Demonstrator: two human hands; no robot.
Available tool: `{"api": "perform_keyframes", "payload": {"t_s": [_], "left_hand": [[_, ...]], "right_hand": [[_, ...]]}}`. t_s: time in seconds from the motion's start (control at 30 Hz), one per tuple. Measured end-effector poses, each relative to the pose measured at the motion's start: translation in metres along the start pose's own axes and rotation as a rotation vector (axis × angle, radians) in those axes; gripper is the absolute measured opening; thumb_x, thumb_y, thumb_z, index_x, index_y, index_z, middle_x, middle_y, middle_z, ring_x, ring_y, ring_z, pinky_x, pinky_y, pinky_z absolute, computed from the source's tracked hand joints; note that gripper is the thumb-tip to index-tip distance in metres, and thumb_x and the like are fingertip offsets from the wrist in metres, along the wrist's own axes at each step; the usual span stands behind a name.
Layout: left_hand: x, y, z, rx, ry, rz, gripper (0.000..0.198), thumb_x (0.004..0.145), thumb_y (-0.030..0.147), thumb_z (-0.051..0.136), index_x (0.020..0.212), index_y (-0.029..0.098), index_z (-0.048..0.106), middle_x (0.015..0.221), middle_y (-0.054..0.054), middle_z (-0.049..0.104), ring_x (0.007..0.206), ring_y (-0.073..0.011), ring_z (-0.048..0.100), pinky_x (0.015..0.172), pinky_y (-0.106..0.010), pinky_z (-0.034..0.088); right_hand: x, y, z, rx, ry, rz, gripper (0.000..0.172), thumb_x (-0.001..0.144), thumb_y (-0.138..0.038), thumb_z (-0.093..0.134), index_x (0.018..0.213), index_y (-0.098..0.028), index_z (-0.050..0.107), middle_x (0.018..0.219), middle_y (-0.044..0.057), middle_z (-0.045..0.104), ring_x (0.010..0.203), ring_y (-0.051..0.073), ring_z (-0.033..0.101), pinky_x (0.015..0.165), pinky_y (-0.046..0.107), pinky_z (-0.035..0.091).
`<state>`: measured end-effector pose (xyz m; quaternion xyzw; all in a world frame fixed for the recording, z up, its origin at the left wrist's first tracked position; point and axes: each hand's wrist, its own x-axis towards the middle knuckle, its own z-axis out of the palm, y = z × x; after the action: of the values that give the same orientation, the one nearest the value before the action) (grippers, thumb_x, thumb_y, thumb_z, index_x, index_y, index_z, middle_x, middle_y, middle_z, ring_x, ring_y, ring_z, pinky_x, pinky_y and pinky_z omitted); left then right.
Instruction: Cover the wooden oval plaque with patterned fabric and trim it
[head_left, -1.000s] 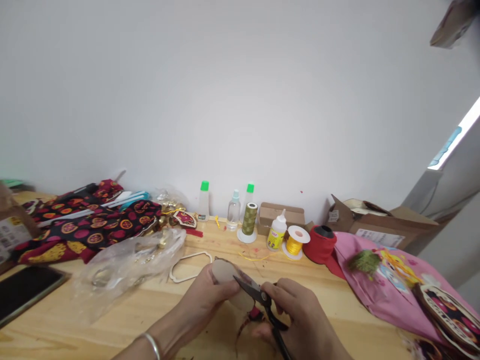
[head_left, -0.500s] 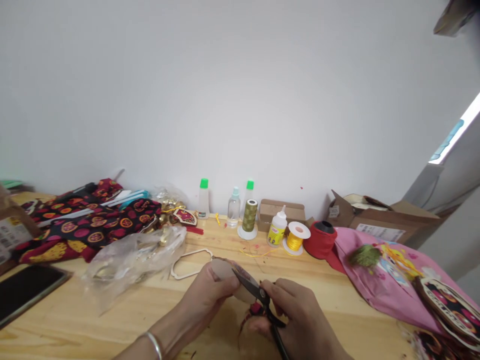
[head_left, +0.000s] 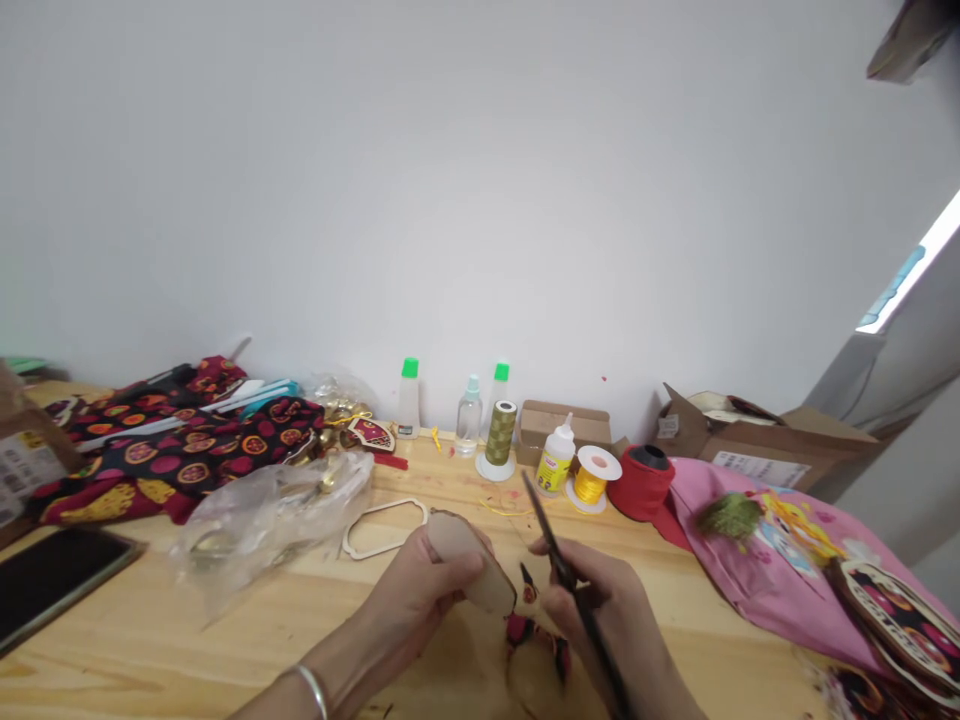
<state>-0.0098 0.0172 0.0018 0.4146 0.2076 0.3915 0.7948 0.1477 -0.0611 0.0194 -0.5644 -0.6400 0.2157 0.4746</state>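
Observation:
My left hand (head_left: 405,605) grips a flat, pale, rounded-end panel (head_left: 454,540) with a thin dark edge, thumb on top and fingers beneath. Dark-handled scissors (head_left: 553,538) are in my right hand (head_left: 622,625), a blade pointing up and away, apart from the panel. Between the hands, just below the panel's right end, lie dark and red patterned fabric scraps (head_left: 519,628), partly blurred. Behind my left hand a pale frame-shaped outline piece (head_left: 352,540) rests on the wooden table (head_left: 187,660).
At left are a clear plastic bag (head_left: 247,525), patterned fabric (head_left: 225,450) and a phone (head_left: 60,580). Along the wall stand a green thread spool (head_left: 501,435), a glue bottle (head_left: 556,458), a yellow cord spool (head_left: 590,485) and a red cone (head_left: 641,485). A pink bag (head_left: 739,570) lies right.
The scissors have come away from the panel's edge and swung more upright to the right. The panel has turned, showing more of its pale face; fabric scraps now appear below it.

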Motion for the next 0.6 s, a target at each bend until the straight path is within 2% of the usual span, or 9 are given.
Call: {"api": "perform_keyframes", "payload": {"t_s": [0.1,0.27,0.33,0.47,0.6], "left_hand": [[0.0,0.0004,-0.0004,-0.008,-0.002,0.0,0.015,0.056,0.022,0.073,0.066,0.015,0.064,0.057,0.003,0.062,0.054,-0.0087,0.054,0.051,-0.018,0.039],[0.0006,0.0026,0.0025,-0.027,0.001,-0.002,0.015,0.057,0.02,0.073,0.067,0.015,0.063,0.057,0.002,0.063,0.054,-0.0085,0.055,0.05,-0.017,0.04],[0.0009,0.0034,0.0036,-0.048,0.0,-0.004,0.014,0.06,0.021,0.071,0.069,0.015,0.063,0.057,0.002,0.063,0.053,-0.0085,0.055,0.05,-0.017,0.041],[0.001,0.005,0.0033,-0.107,-0.005,-0.012,0.011,0.064,0.021,0.068,0.071,0.015,0.062,0.059,0.001,0.064,0.052,-0.0097,0.057,0.048,-0.018,0.043],[0.0007,0.0074,0.0031,-0.215,0.086,-0.022,0.009,0.064,0.017,0.067,0.072,0.014,0.063,0.06,0.0,0.066,0.052,-0.0098,0.06,0.05,-0.017,0.047]], "right_hand": [[0.003,0.0049,-0.0038,0.185,0.042,0.18,0.051,0.073,-0.057,0.046,0.093,-0.011,0.057,0.051,-0.005,0.038,0.041,0.01,0.038,0.038,0.02,0.031],[0.0066,0.0071,-0.007,0.398,0.072,0.201,0.059,0.072,-0.061,0.044,0.096,-0.009,0.057,0.052,-0.001,0.048,0.049,0.013,0.045,0.048,0.025,0.037],[0.006,0.0066,-0.006,0.471,0.06,0.191,0.058,0.072,-0.061,0.045,0.098,-0.01,0.056,0.053,-0.001,0.05,0.05,0.013,0.046,0.05,0.026,0.037],[0.0019,0.0085,-0.0011,0.545,0.009,0.071,0.057,0.074,-0.063,0.041,0.1,-0.014,0.054,0.056,-0.002,0.044,0.054,0.014,0.045,0.056,0.028,0.04],[0.0004,0.011,0.0005,0.577,0.028,-0.021,0.054,0.08,-0.061,0.027,0.106,-0.019,0.049,0.074,0.002,0.046,0.07,0.018,0.047,0.065,0.031,0.04]]}}
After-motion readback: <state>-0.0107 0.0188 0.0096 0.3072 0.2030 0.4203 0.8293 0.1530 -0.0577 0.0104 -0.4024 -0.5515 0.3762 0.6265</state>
